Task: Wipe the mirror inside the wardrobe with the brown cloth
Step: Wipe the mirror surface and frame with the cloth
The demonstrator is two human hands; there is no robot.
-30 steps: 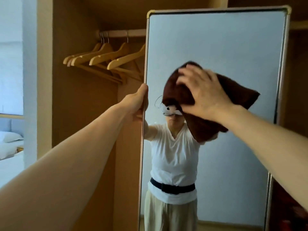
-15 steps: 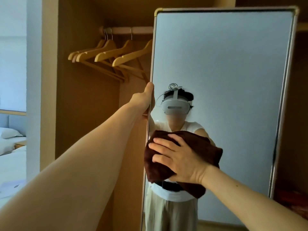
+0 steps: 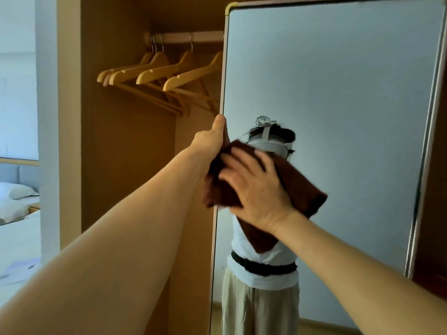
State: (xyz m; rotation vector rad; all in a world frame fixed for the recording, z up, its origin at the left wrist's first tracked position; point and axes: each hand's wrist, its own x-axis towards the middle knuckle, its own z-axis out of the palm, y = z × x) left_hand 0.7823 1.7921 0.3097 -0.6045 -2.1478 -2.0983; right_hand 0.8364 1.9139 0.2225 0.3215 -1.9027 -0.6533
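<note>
A tall framed mirror [image 3: 338, 81] stands inside the wooden wardrobe and fills the right of the view. My left hand [image 3: 212, 141] grips the mirror's left edge at mid height, thumb up along the frame. The brown cloth [image 3: 302, 187] lies flat against the glass near that left edge. My right hand [image 3: 254, 187] presses on the cloth with its fingers spread and straight. The mirror reflects a person in a white top with a headset.
Several wooden hangers [image 3: 164, 73] hang on a rail [image 3: 188, 37] in the open wardrobe section left of the mirror. The wardrobe's side panel [image 3: 70, 117] stands at the left. Beyond it a bed with a pillow [image 3: 17, 189] shows.
My right hand swept the cloth down from the upper middle of the glass, then back up and left, close to my left hand. My left hand kept its grip on the frame.
</note>
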